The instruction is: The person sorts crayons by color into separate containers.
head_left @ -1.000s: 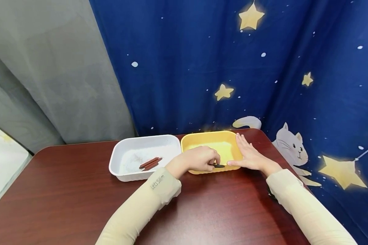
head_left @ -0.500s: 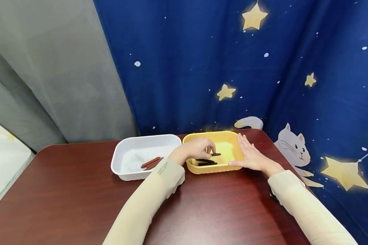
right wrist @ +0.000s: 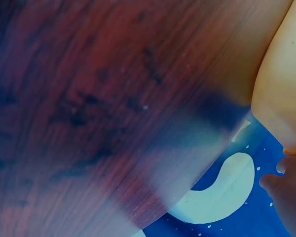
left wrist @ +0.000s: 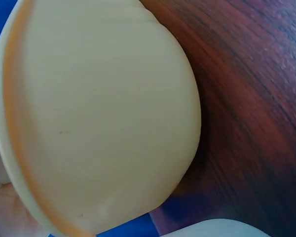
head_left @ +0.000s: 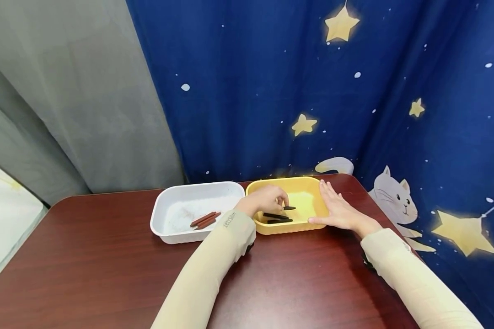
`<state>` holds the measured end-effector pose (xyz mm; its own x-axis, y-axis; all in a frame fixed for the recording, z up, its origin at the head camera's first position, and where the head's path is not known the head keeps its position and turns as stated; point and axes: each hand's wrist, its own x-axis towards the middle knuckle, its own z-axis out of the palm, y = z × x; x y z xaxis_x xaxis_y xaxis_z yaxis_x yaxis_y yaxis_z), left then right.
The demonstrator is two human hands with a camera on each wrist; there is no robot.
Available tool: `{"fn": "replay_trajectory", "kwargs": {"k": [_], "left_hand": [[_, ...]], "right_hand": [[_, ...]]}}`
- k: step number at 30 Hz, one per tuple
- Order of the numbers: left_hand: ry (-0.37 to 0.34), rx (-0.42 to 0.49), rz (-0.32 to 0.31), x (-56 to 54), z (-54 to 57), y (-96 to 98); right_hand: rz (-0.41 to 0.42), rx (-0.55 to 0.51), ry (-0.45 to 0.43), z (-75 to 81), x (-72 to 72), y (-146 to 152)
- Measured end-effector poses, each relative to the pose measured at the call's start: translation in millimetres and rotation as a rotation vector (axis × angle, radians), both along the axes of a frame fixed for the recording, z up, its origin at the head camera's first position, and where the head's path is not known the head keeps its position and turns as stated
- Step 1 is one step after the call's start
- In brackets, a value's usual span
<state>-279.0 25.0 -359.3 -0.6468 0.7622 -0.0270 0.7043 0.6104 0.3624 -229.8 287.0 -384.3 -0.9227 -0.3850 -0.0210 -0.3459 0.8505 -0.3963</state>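
My left hand (head_left: 266, 199) reaches over the left side of the yellow bin (head_left: 286, 228), its thumb and fingers pinching a black pen-like stick (head_left: 289, 208). Two more black sticks (head_left: 278, 221) lie just below it on the bin floor, near the front wall. My right hand (head_left: 338, 211) rests against the bin's right wall with its fingers straight. In the left wrist view, the yellow bin's outer wall (left wrist: 103, 108) fills much of the picture, hiding most of the left hand (left wrist: 10, 210). Fingertips of the right hand (right wrist: 288, 190) show beside the bin in the right wrist view.
Left of the yellow bin stands a white bin (head_left: 177, 237) holding several reddish-brown pencil-like sticks (head_left: 203, 219). Both bins sit near the back edge of the dark red wooden table (head_left: 107, 265). A blue star-patterned curtain (head_left: 238, 91) hangs behind.
From the bin's front wall, my left hand has moved back and slightly left. More black sticks now show below it. My right hand stays at the right wall.
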Motion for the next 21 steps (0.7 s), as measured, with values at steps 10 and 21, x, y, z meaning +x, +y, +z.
{"fn": "replay_trajectory", "kwargs": {"k": [10, 21], "left_hand": [[-0.078, 0.031, 0.023, -7.3, -18.3, -3.9], [-0.072, -0.033, 0.111, -1.2, -18.7, -3.6]], "right_hand": [[0.008, 0.006, -0.001, -5.1, 3.4, 2.6], [0.011, 0.019, 0.001, 0.5, 0.5, 1.8]]}}
